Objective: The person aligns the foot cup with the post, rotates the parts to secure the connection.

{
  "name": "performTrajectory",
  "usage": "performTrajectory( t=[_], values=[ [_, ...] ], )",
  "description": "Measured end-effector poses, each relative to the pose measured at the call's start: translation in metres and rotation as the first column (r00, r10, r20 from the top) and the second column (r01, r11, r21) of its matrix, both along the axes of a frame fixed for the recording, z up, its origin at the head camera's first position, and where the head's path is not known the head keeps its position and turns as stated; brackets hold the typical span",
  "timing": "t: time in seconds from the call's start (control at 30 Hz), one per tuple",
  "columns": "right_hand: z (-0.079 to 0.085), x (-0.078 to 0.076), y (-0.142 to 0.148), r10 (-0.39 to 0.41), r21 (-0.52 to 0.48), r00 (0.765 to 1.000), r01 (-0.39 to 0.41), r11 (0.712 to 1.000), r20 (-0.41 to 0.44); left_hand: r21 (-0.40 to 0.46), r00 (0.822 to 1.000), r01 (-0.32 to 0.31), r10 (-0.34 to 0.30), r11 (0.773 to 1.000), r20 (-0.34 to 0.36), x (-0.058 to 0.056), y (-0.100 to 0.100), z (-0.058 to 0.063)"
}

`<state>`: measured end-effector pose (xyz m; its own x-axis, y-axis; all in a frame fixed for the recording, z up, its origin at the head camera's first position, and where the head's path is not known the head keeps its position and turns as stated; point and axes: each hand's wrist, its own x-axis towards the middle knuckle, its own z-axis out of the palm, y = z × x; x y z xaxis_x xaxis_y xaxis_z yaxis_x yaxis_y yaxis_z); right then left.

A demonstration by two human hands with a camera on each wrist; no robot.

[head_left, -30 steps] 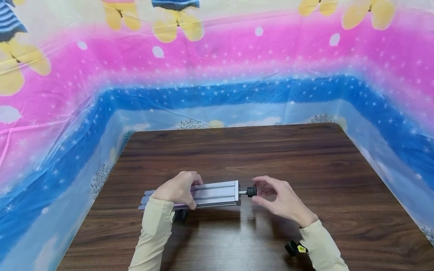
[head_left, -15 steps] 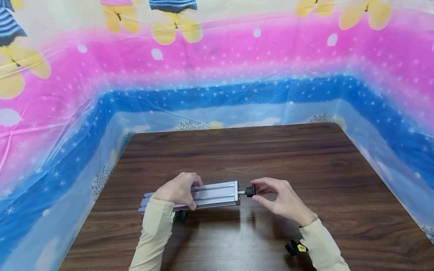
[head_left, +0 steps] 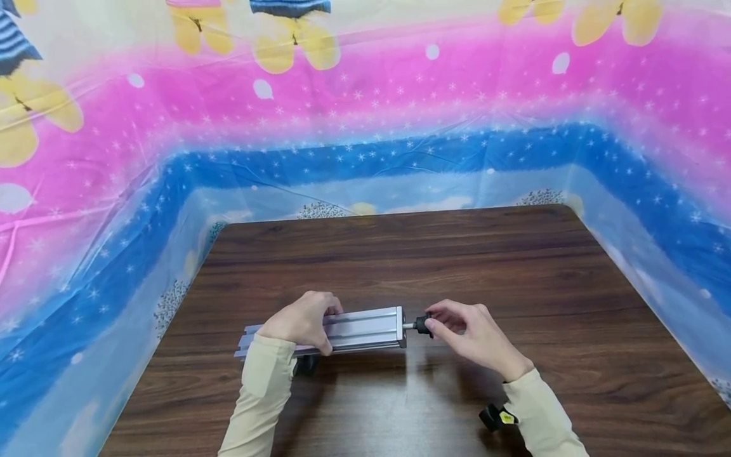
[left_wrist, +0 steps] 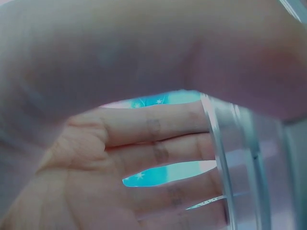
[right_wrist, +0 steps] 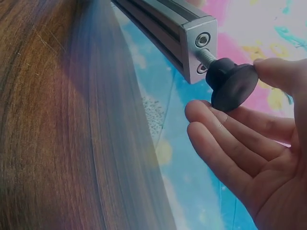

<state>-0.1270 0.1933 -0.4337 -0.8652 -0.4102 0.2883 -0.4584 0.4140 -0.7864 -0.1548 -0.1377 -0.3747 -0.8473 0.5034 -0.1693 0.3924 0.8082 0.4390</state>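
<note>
A silver slotted aluminium profile (head_left: 365, 329) lies level across the head view, held above the table. My left hand (head_left: 302, 320) grips it from above near its left part, thumb on the near side and fingers over the far side; the left wrist view shows those fingers (left_wrist: 163, 153) against its grooved edge. A screw-in levelling foot with a black round base (right_wrist: 235, 86) sticks out from the metal end plate (right_wrist: 192, 55) on a threaded stud (right_wrist: 206, 57). My right hand (head_left: 480, 336) pinches the black base between thumb and fingers. A length of bare stud shows.
The dark wood-grain table (head_left: 400, 260) spreads under both hands. A printed pink and blue cloth (head_left: 371, 152) hangs round its back and sides. A black wrist device (head_left: 491, 417) with a yellow mark sits at the right sleeve.
My right thumb has rolled upward over the black base, and the fingers have shifted round it. The left hand and the profile stay almost where they were.
</note>
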Motion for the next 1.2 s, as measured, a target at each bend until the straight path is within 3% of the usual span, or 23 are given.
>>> performTrajectory(
  t=[0.17, 0.37, 0.5, 0.9, 1.2],
  values=[
    [-0.001, 0.001, 0.003, 0.018, 0.032, 0.998, -0.020, 0.999, 0.055, -0.012, 1.000, -0.011, 0.011, 1.000, 0.003, 0.001, 0.002, 0.000],
    [-0.004, 0.003, 0.006, 0.104, 0.030, 0.993, -0.102, 0.994, -0.062, -0.016, 1.000, -0.017, 0.018, 1.000, 0.006, 0.002, 0.001, 0.000],
    [-0.006, 0.002, 0.005, 0.126, 0.002, 0.989, -0.127, 0.992, -0.078, -0.014, 1.000, -0.025, 0.025, 1.000, 0.012, 0.003, 0.001, 0.000],
    [-0.003, 0.003, -0.004, -0.010, -0.056, 1.000, 0.009, 0.998, -0.008, -0.008, 0.999, -0.021, 0.022, 1.000, 0.034, 0.006, 0.003, -0.001],
    [-0.004, 0.002, -0.011, -0.056, -0.064, 0.989, 0.066, 0.996, 0.135, -0.009, 1.000, -0.013, 0.013, 1.000, 0.010, 0.007, 0.003, 0.001]
  ],
)
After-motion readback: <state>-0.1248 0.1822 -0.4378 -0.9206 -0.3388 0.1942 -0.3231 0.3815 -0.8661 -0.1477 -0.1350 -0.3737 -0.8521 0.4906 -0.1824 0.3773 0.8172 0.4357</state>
